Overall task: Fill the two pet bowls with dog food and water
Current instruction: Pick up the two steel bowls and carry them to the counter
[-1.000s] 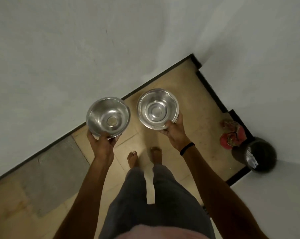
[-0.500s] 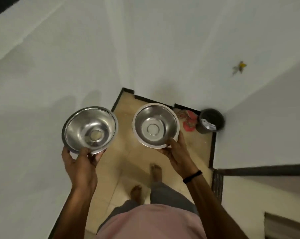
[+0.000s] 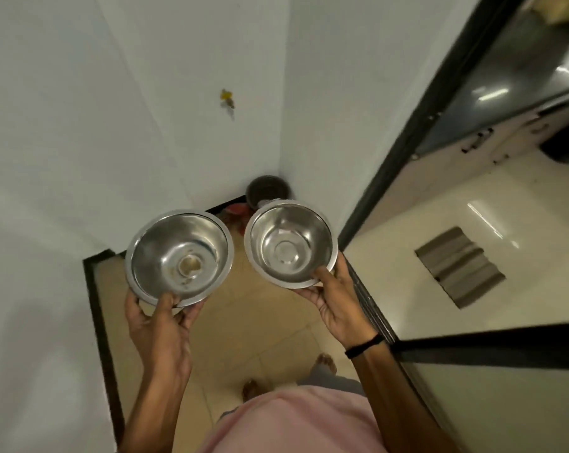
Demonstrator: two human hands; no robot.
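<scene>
We are standing in a narrow corner where pale white walls (image 3: pixel 64 125) are rising on the left and ahead, and a beige tiled floor (image 3: pixel 260 325) edged with a dark skirting strip is showing below us. To the right, a black-framed doorway (image 3: pixel 407 132) is opening onto a glossy cream floor (image 3: pixel 505 204) where a grey striped mat (image 3: pixel 460 267) is lying, and a dark shiny counter (image 3: pixel 518 76) is running along the far upper right. Our pink shirt (image 3: pixel 293 423) is filling the bottom edge, with bare feet showing just above it on the tiles. We are holding two round stainless-steel pet bowls up in front of us, side by side and close together, though we cannot tell whether their rims are touching. The left steel bowl (image 3: pixel 179 256), the wider-looking one, is carrying a brownish smear of residue at its centre; our left hand (image 3: pixel 160 331) is gripping its near rim, thumb lying inside the bowl and the other digits under it. The right steel bowl (image 3: pixel 290 244) is looking clean and empty; our right hand (image 3: pixel 338 305) is gripping its near rim the same way, thumb over the edge. A thin black band (image 3: pixel 365 345) is circling the right wrist. Behind the right bowl, a small dark round bin (image 3: pixel 267 190) is sitting in the far corner with something red (image 3: pixel 237 211) beside it, mostly hidden. A small yellowish mark (image 3: pixel 227 98) is showing on the wall ahead.
</scene>
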